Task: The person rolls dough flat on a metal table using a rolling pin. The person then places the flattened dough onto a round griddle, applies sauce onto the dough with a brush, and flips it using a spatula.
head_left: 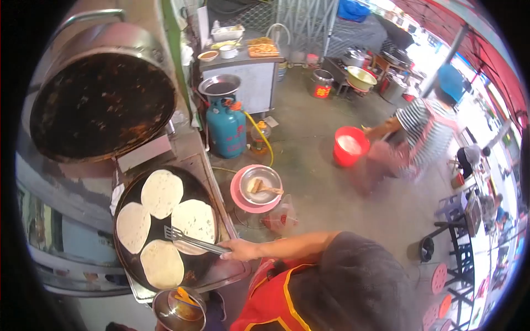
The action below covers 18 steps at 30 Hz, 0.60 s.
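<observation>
My right hand [238, 250] is closed round the handle end of metal tongs [201, 243] with a slotted, spatula-like tip. The tip is over the middle of a round black griddle pan [161, 220], among the flatbreads. A far flatbread [162, 193], a left flatbread [133, 227], a near flatbread [162, 263] and a right flatbread [194, 222] lie in the pan; the tongs cross the right one. By the pan's near edge is a metal bowl [179, 310] with an orange-handled utensil [186, 298] in it. My left hand is not seen.
A large dark griddle lid [102, 105] stands raised behind the pan. Right of the stove are a steel basin [260, 185], a teal gas cylinder [226, 129] and its yellow hose [264, 140]. A person [425, 129] bends over a red bucket [350, 146].
</observation>
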Each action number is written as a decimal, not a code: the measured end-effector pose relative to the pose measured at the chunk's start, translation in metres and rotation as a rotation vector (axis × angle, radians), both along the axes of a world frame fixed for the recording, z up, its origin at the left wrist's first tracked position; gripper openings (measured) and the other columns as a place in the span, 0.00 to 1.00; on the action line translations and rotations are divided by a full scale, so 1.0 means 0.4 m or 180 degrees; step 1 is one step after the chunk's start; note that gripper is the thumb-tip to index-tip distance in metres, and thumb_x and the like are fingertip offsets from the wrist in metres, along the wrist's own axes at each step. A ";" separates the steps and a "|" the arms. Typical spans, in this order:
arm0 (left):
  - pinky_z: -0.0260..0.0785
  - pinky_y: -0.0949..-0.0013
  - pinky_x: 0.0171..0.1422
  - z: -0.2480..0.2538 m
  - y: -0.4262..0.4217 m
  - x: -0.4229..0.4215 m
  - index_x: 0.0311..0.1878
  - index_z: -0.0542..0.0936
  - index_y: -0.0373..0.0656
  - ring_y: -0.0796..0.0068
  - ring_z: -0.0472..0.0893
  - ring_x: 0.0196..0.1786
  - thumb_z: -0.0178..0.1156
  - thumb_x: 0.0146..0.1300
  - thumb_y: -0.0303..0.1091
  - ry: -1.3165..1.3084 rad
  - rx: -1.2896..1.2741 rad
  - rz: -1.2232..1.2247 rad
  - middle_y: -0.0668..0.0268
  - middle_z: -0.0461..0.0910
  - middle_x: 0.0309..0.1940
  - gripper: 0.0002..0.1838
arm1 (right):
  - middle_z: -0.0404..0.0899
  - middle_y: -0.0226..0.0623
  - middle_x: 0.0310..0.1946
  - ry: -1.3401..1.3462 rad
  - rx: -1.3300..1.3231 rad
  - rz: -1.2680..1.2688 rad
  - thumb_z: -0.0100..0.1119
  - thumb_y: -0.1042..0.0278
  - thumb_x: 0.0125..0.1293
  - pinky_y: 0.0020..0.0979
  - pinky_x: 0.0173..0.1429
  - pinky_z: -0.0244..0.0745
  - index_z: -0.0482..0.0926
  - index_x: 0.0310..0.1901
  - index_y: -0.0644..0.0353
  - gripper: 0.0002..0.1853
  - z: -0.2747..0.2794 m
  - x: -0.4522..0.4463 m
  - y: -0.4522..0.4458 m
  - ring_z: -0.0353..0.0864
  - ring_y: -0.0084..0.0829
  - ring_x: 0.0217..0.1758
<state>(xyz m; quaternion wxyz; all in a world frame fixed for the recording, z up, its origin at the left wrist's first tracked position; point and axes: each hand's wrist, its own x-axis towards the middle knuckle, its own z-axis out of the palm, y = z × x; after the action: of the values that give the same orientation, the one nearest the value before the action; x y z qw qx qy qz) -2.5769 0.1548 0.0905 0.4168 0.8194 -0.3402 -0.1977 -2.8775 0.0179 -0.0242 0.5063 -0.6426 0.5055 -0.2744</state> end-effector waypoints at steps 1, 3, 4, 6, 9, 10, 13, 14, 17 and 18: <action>0.71 0.57 0.42 0.018 -0.026 -0.012 0.40 0.77 0.24 0.48 0.77 0.36 0.54 0.63 0.35 0.0016 -0.0012 -0.0034 0.45 0.79 0.34 0.17 | 0.76 0.57 0.53 -0.0004 -0.0022 -0.0070 0.57 0.58 0.66 0.41 0.62 0.69 0.65 0.66 0.63 0.30 0.028 -0.024 0.003 0.76 0.50 0.57; 0.71 0.56 0.46 0.018 -0.054 -0.019 0.44 0.77 0.25 0.45 0.78 0.40 0.54 0.64 0.36 -0.0131 -0.0200 -0.0283 0.44 0.79 0.39 0.19 | 0.77 0.56 0.51 0.0000 0.0106 -0.0240 0.57 0.58 0.66 0.42 0.61 0.70 0.65 0.67 0.61 0.30 0.066 -0.064 0.019 0.77 0.50 0.56; 0.70 0.55 0.48 0.006 -0.063 -0.020 0.46 0.77 0.25 0.45 0.78 0.43 0.54 0.64 0.37 -0.0293 -0.0370 -0.0481 0.43 0.79 0.41 0.20 | 0.78 0.56 0.51 0.0005 0.0266 -0.0324 0.57 0.58 0.66 0.42 0.60 0.71 0.65 0.67 0.60 0.30 0.085 -0.081 0.028 0.78 0.50 0.55; 0.69 0.54 0.52 -0.023 -0.087 -0.027 0.49 0.77 0.27 0.44 0.78 0.47 0.55 0.64 0.39 -0.0418 -0.0446 -0.0816 0.41 0.79 0.45 0.22 | 0.79 0.54 0.47 0.0045 0.0301 -0.0489 0.57 0.58 0.65 0.42 0.57 0.72 0.67 0.65 0.58 0.28 0.086 -0.106 0.037 0.80 0.48 0.51; 0.67 0.53 0.55 -0.039 -0.107 -0.032 0.50 0.77 0.29 0.44 0.77 0.51 0.54 0.65 0.42 -0.0276 -0.0079 -0.0945 0.40 0.78 0.48 0.23 | 0.81 0.51 0.40 0.0065 0.0069 -0.0693 0.57 0.57 0.65 0.43 0.51 0.75 0.71 0.61 0.57 0.25 0.066 -0.125 0.050 0.82 0.44 0.46; 0.67 0.54 0.55 -0.046 -0.108 -0.040 0.49 0.78 0.29 0.44 0.77 0.50 0.54 0.65 0.42 -0.0172 0.0076 -0.0783 0.40 0.78 0.47 0.22 | 0.81 0.51 0.39 0.0043 0.0065 -0.0723 0.57 0.57 0.65 0.44 0.51 0.75 0.72 0.61 0.57 0.25 0.060 -0.129 0.054 0.82 0.45 0.46; 0.66 0.54 0.56 -0.037 -0.117 -0.067 0.50 0.77 0.30 0.46 0.75 0.50 0.53 0.66 0.44 0.0118 0.0303 -0.0570 0.42 0.77 0.47 0.23 | 0.81 0.52 0.39 0.0074 -0.0034 -0.0723 0.56 0.57 0.65 0.45 0.51 0.74 0.72 0.61 0.57 0.24 0.049 -0.133 0.054 0.82 0.47 0.46; 0.66 0.54 0.56 -0.048 -0.119 -0.066 0.51 0.76 0.30 0.47 0.75 0.50 0.53 0.67 0.45 0.0211 0.0338 -0.0537 0.43 0.77 0.48 0.23 | 0.81 0.52 0.40 0.0099 -0.0084 -0.0699 0.56 0.57 0.65 0.45 0.51 0.74 0.72 0.61 0.57 0.24 0.042 -0.133 0.053 0.81 0.48 0.47; 0.65 0.56 0.59 -0.067 -0.112 -0.040 0.58 0.72 0.33 0.51 0.73 0.51 0.52 0.68 0.48 0.0610 0.0559 -0.0782 0.45 0.75 0.51 0.27 | 0.80 0.53 0.43 0.0152 0.0104 -0.0521 0.55 0.56 0.65 0.44 0.53 0.74 0.72 0.60 0.57 0.24 0.041 -0.132 0.047 0.80 0.51 0.49; 0.64 0.56 0.60 -0.101 -0.110 0.005 0.61 0.69 0.34 0.51 0.73 0.52 0.52 0.67 0.49 0.0768 0.0675 -0.0922 0.45 0.74 0.53 0.29 | 0.80 0.54 0.44 0.0159 0.0117 -0.0479 0.55 0.56 0.65 0.44 0.53 0.74 0.72 0.61 0.57 0.24 0.051 -0.130 0.047 0.80 0.51 0.49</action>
<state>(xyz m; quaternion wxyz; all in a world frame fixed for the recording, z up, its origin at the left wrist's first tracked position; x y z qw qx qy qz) -2.5749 0.1109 0.0502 0.3331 0.7716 -0.3794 -0.3869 -2.9296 0.0366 -0.0039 0.4832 -0.6000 0.5697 -0.2863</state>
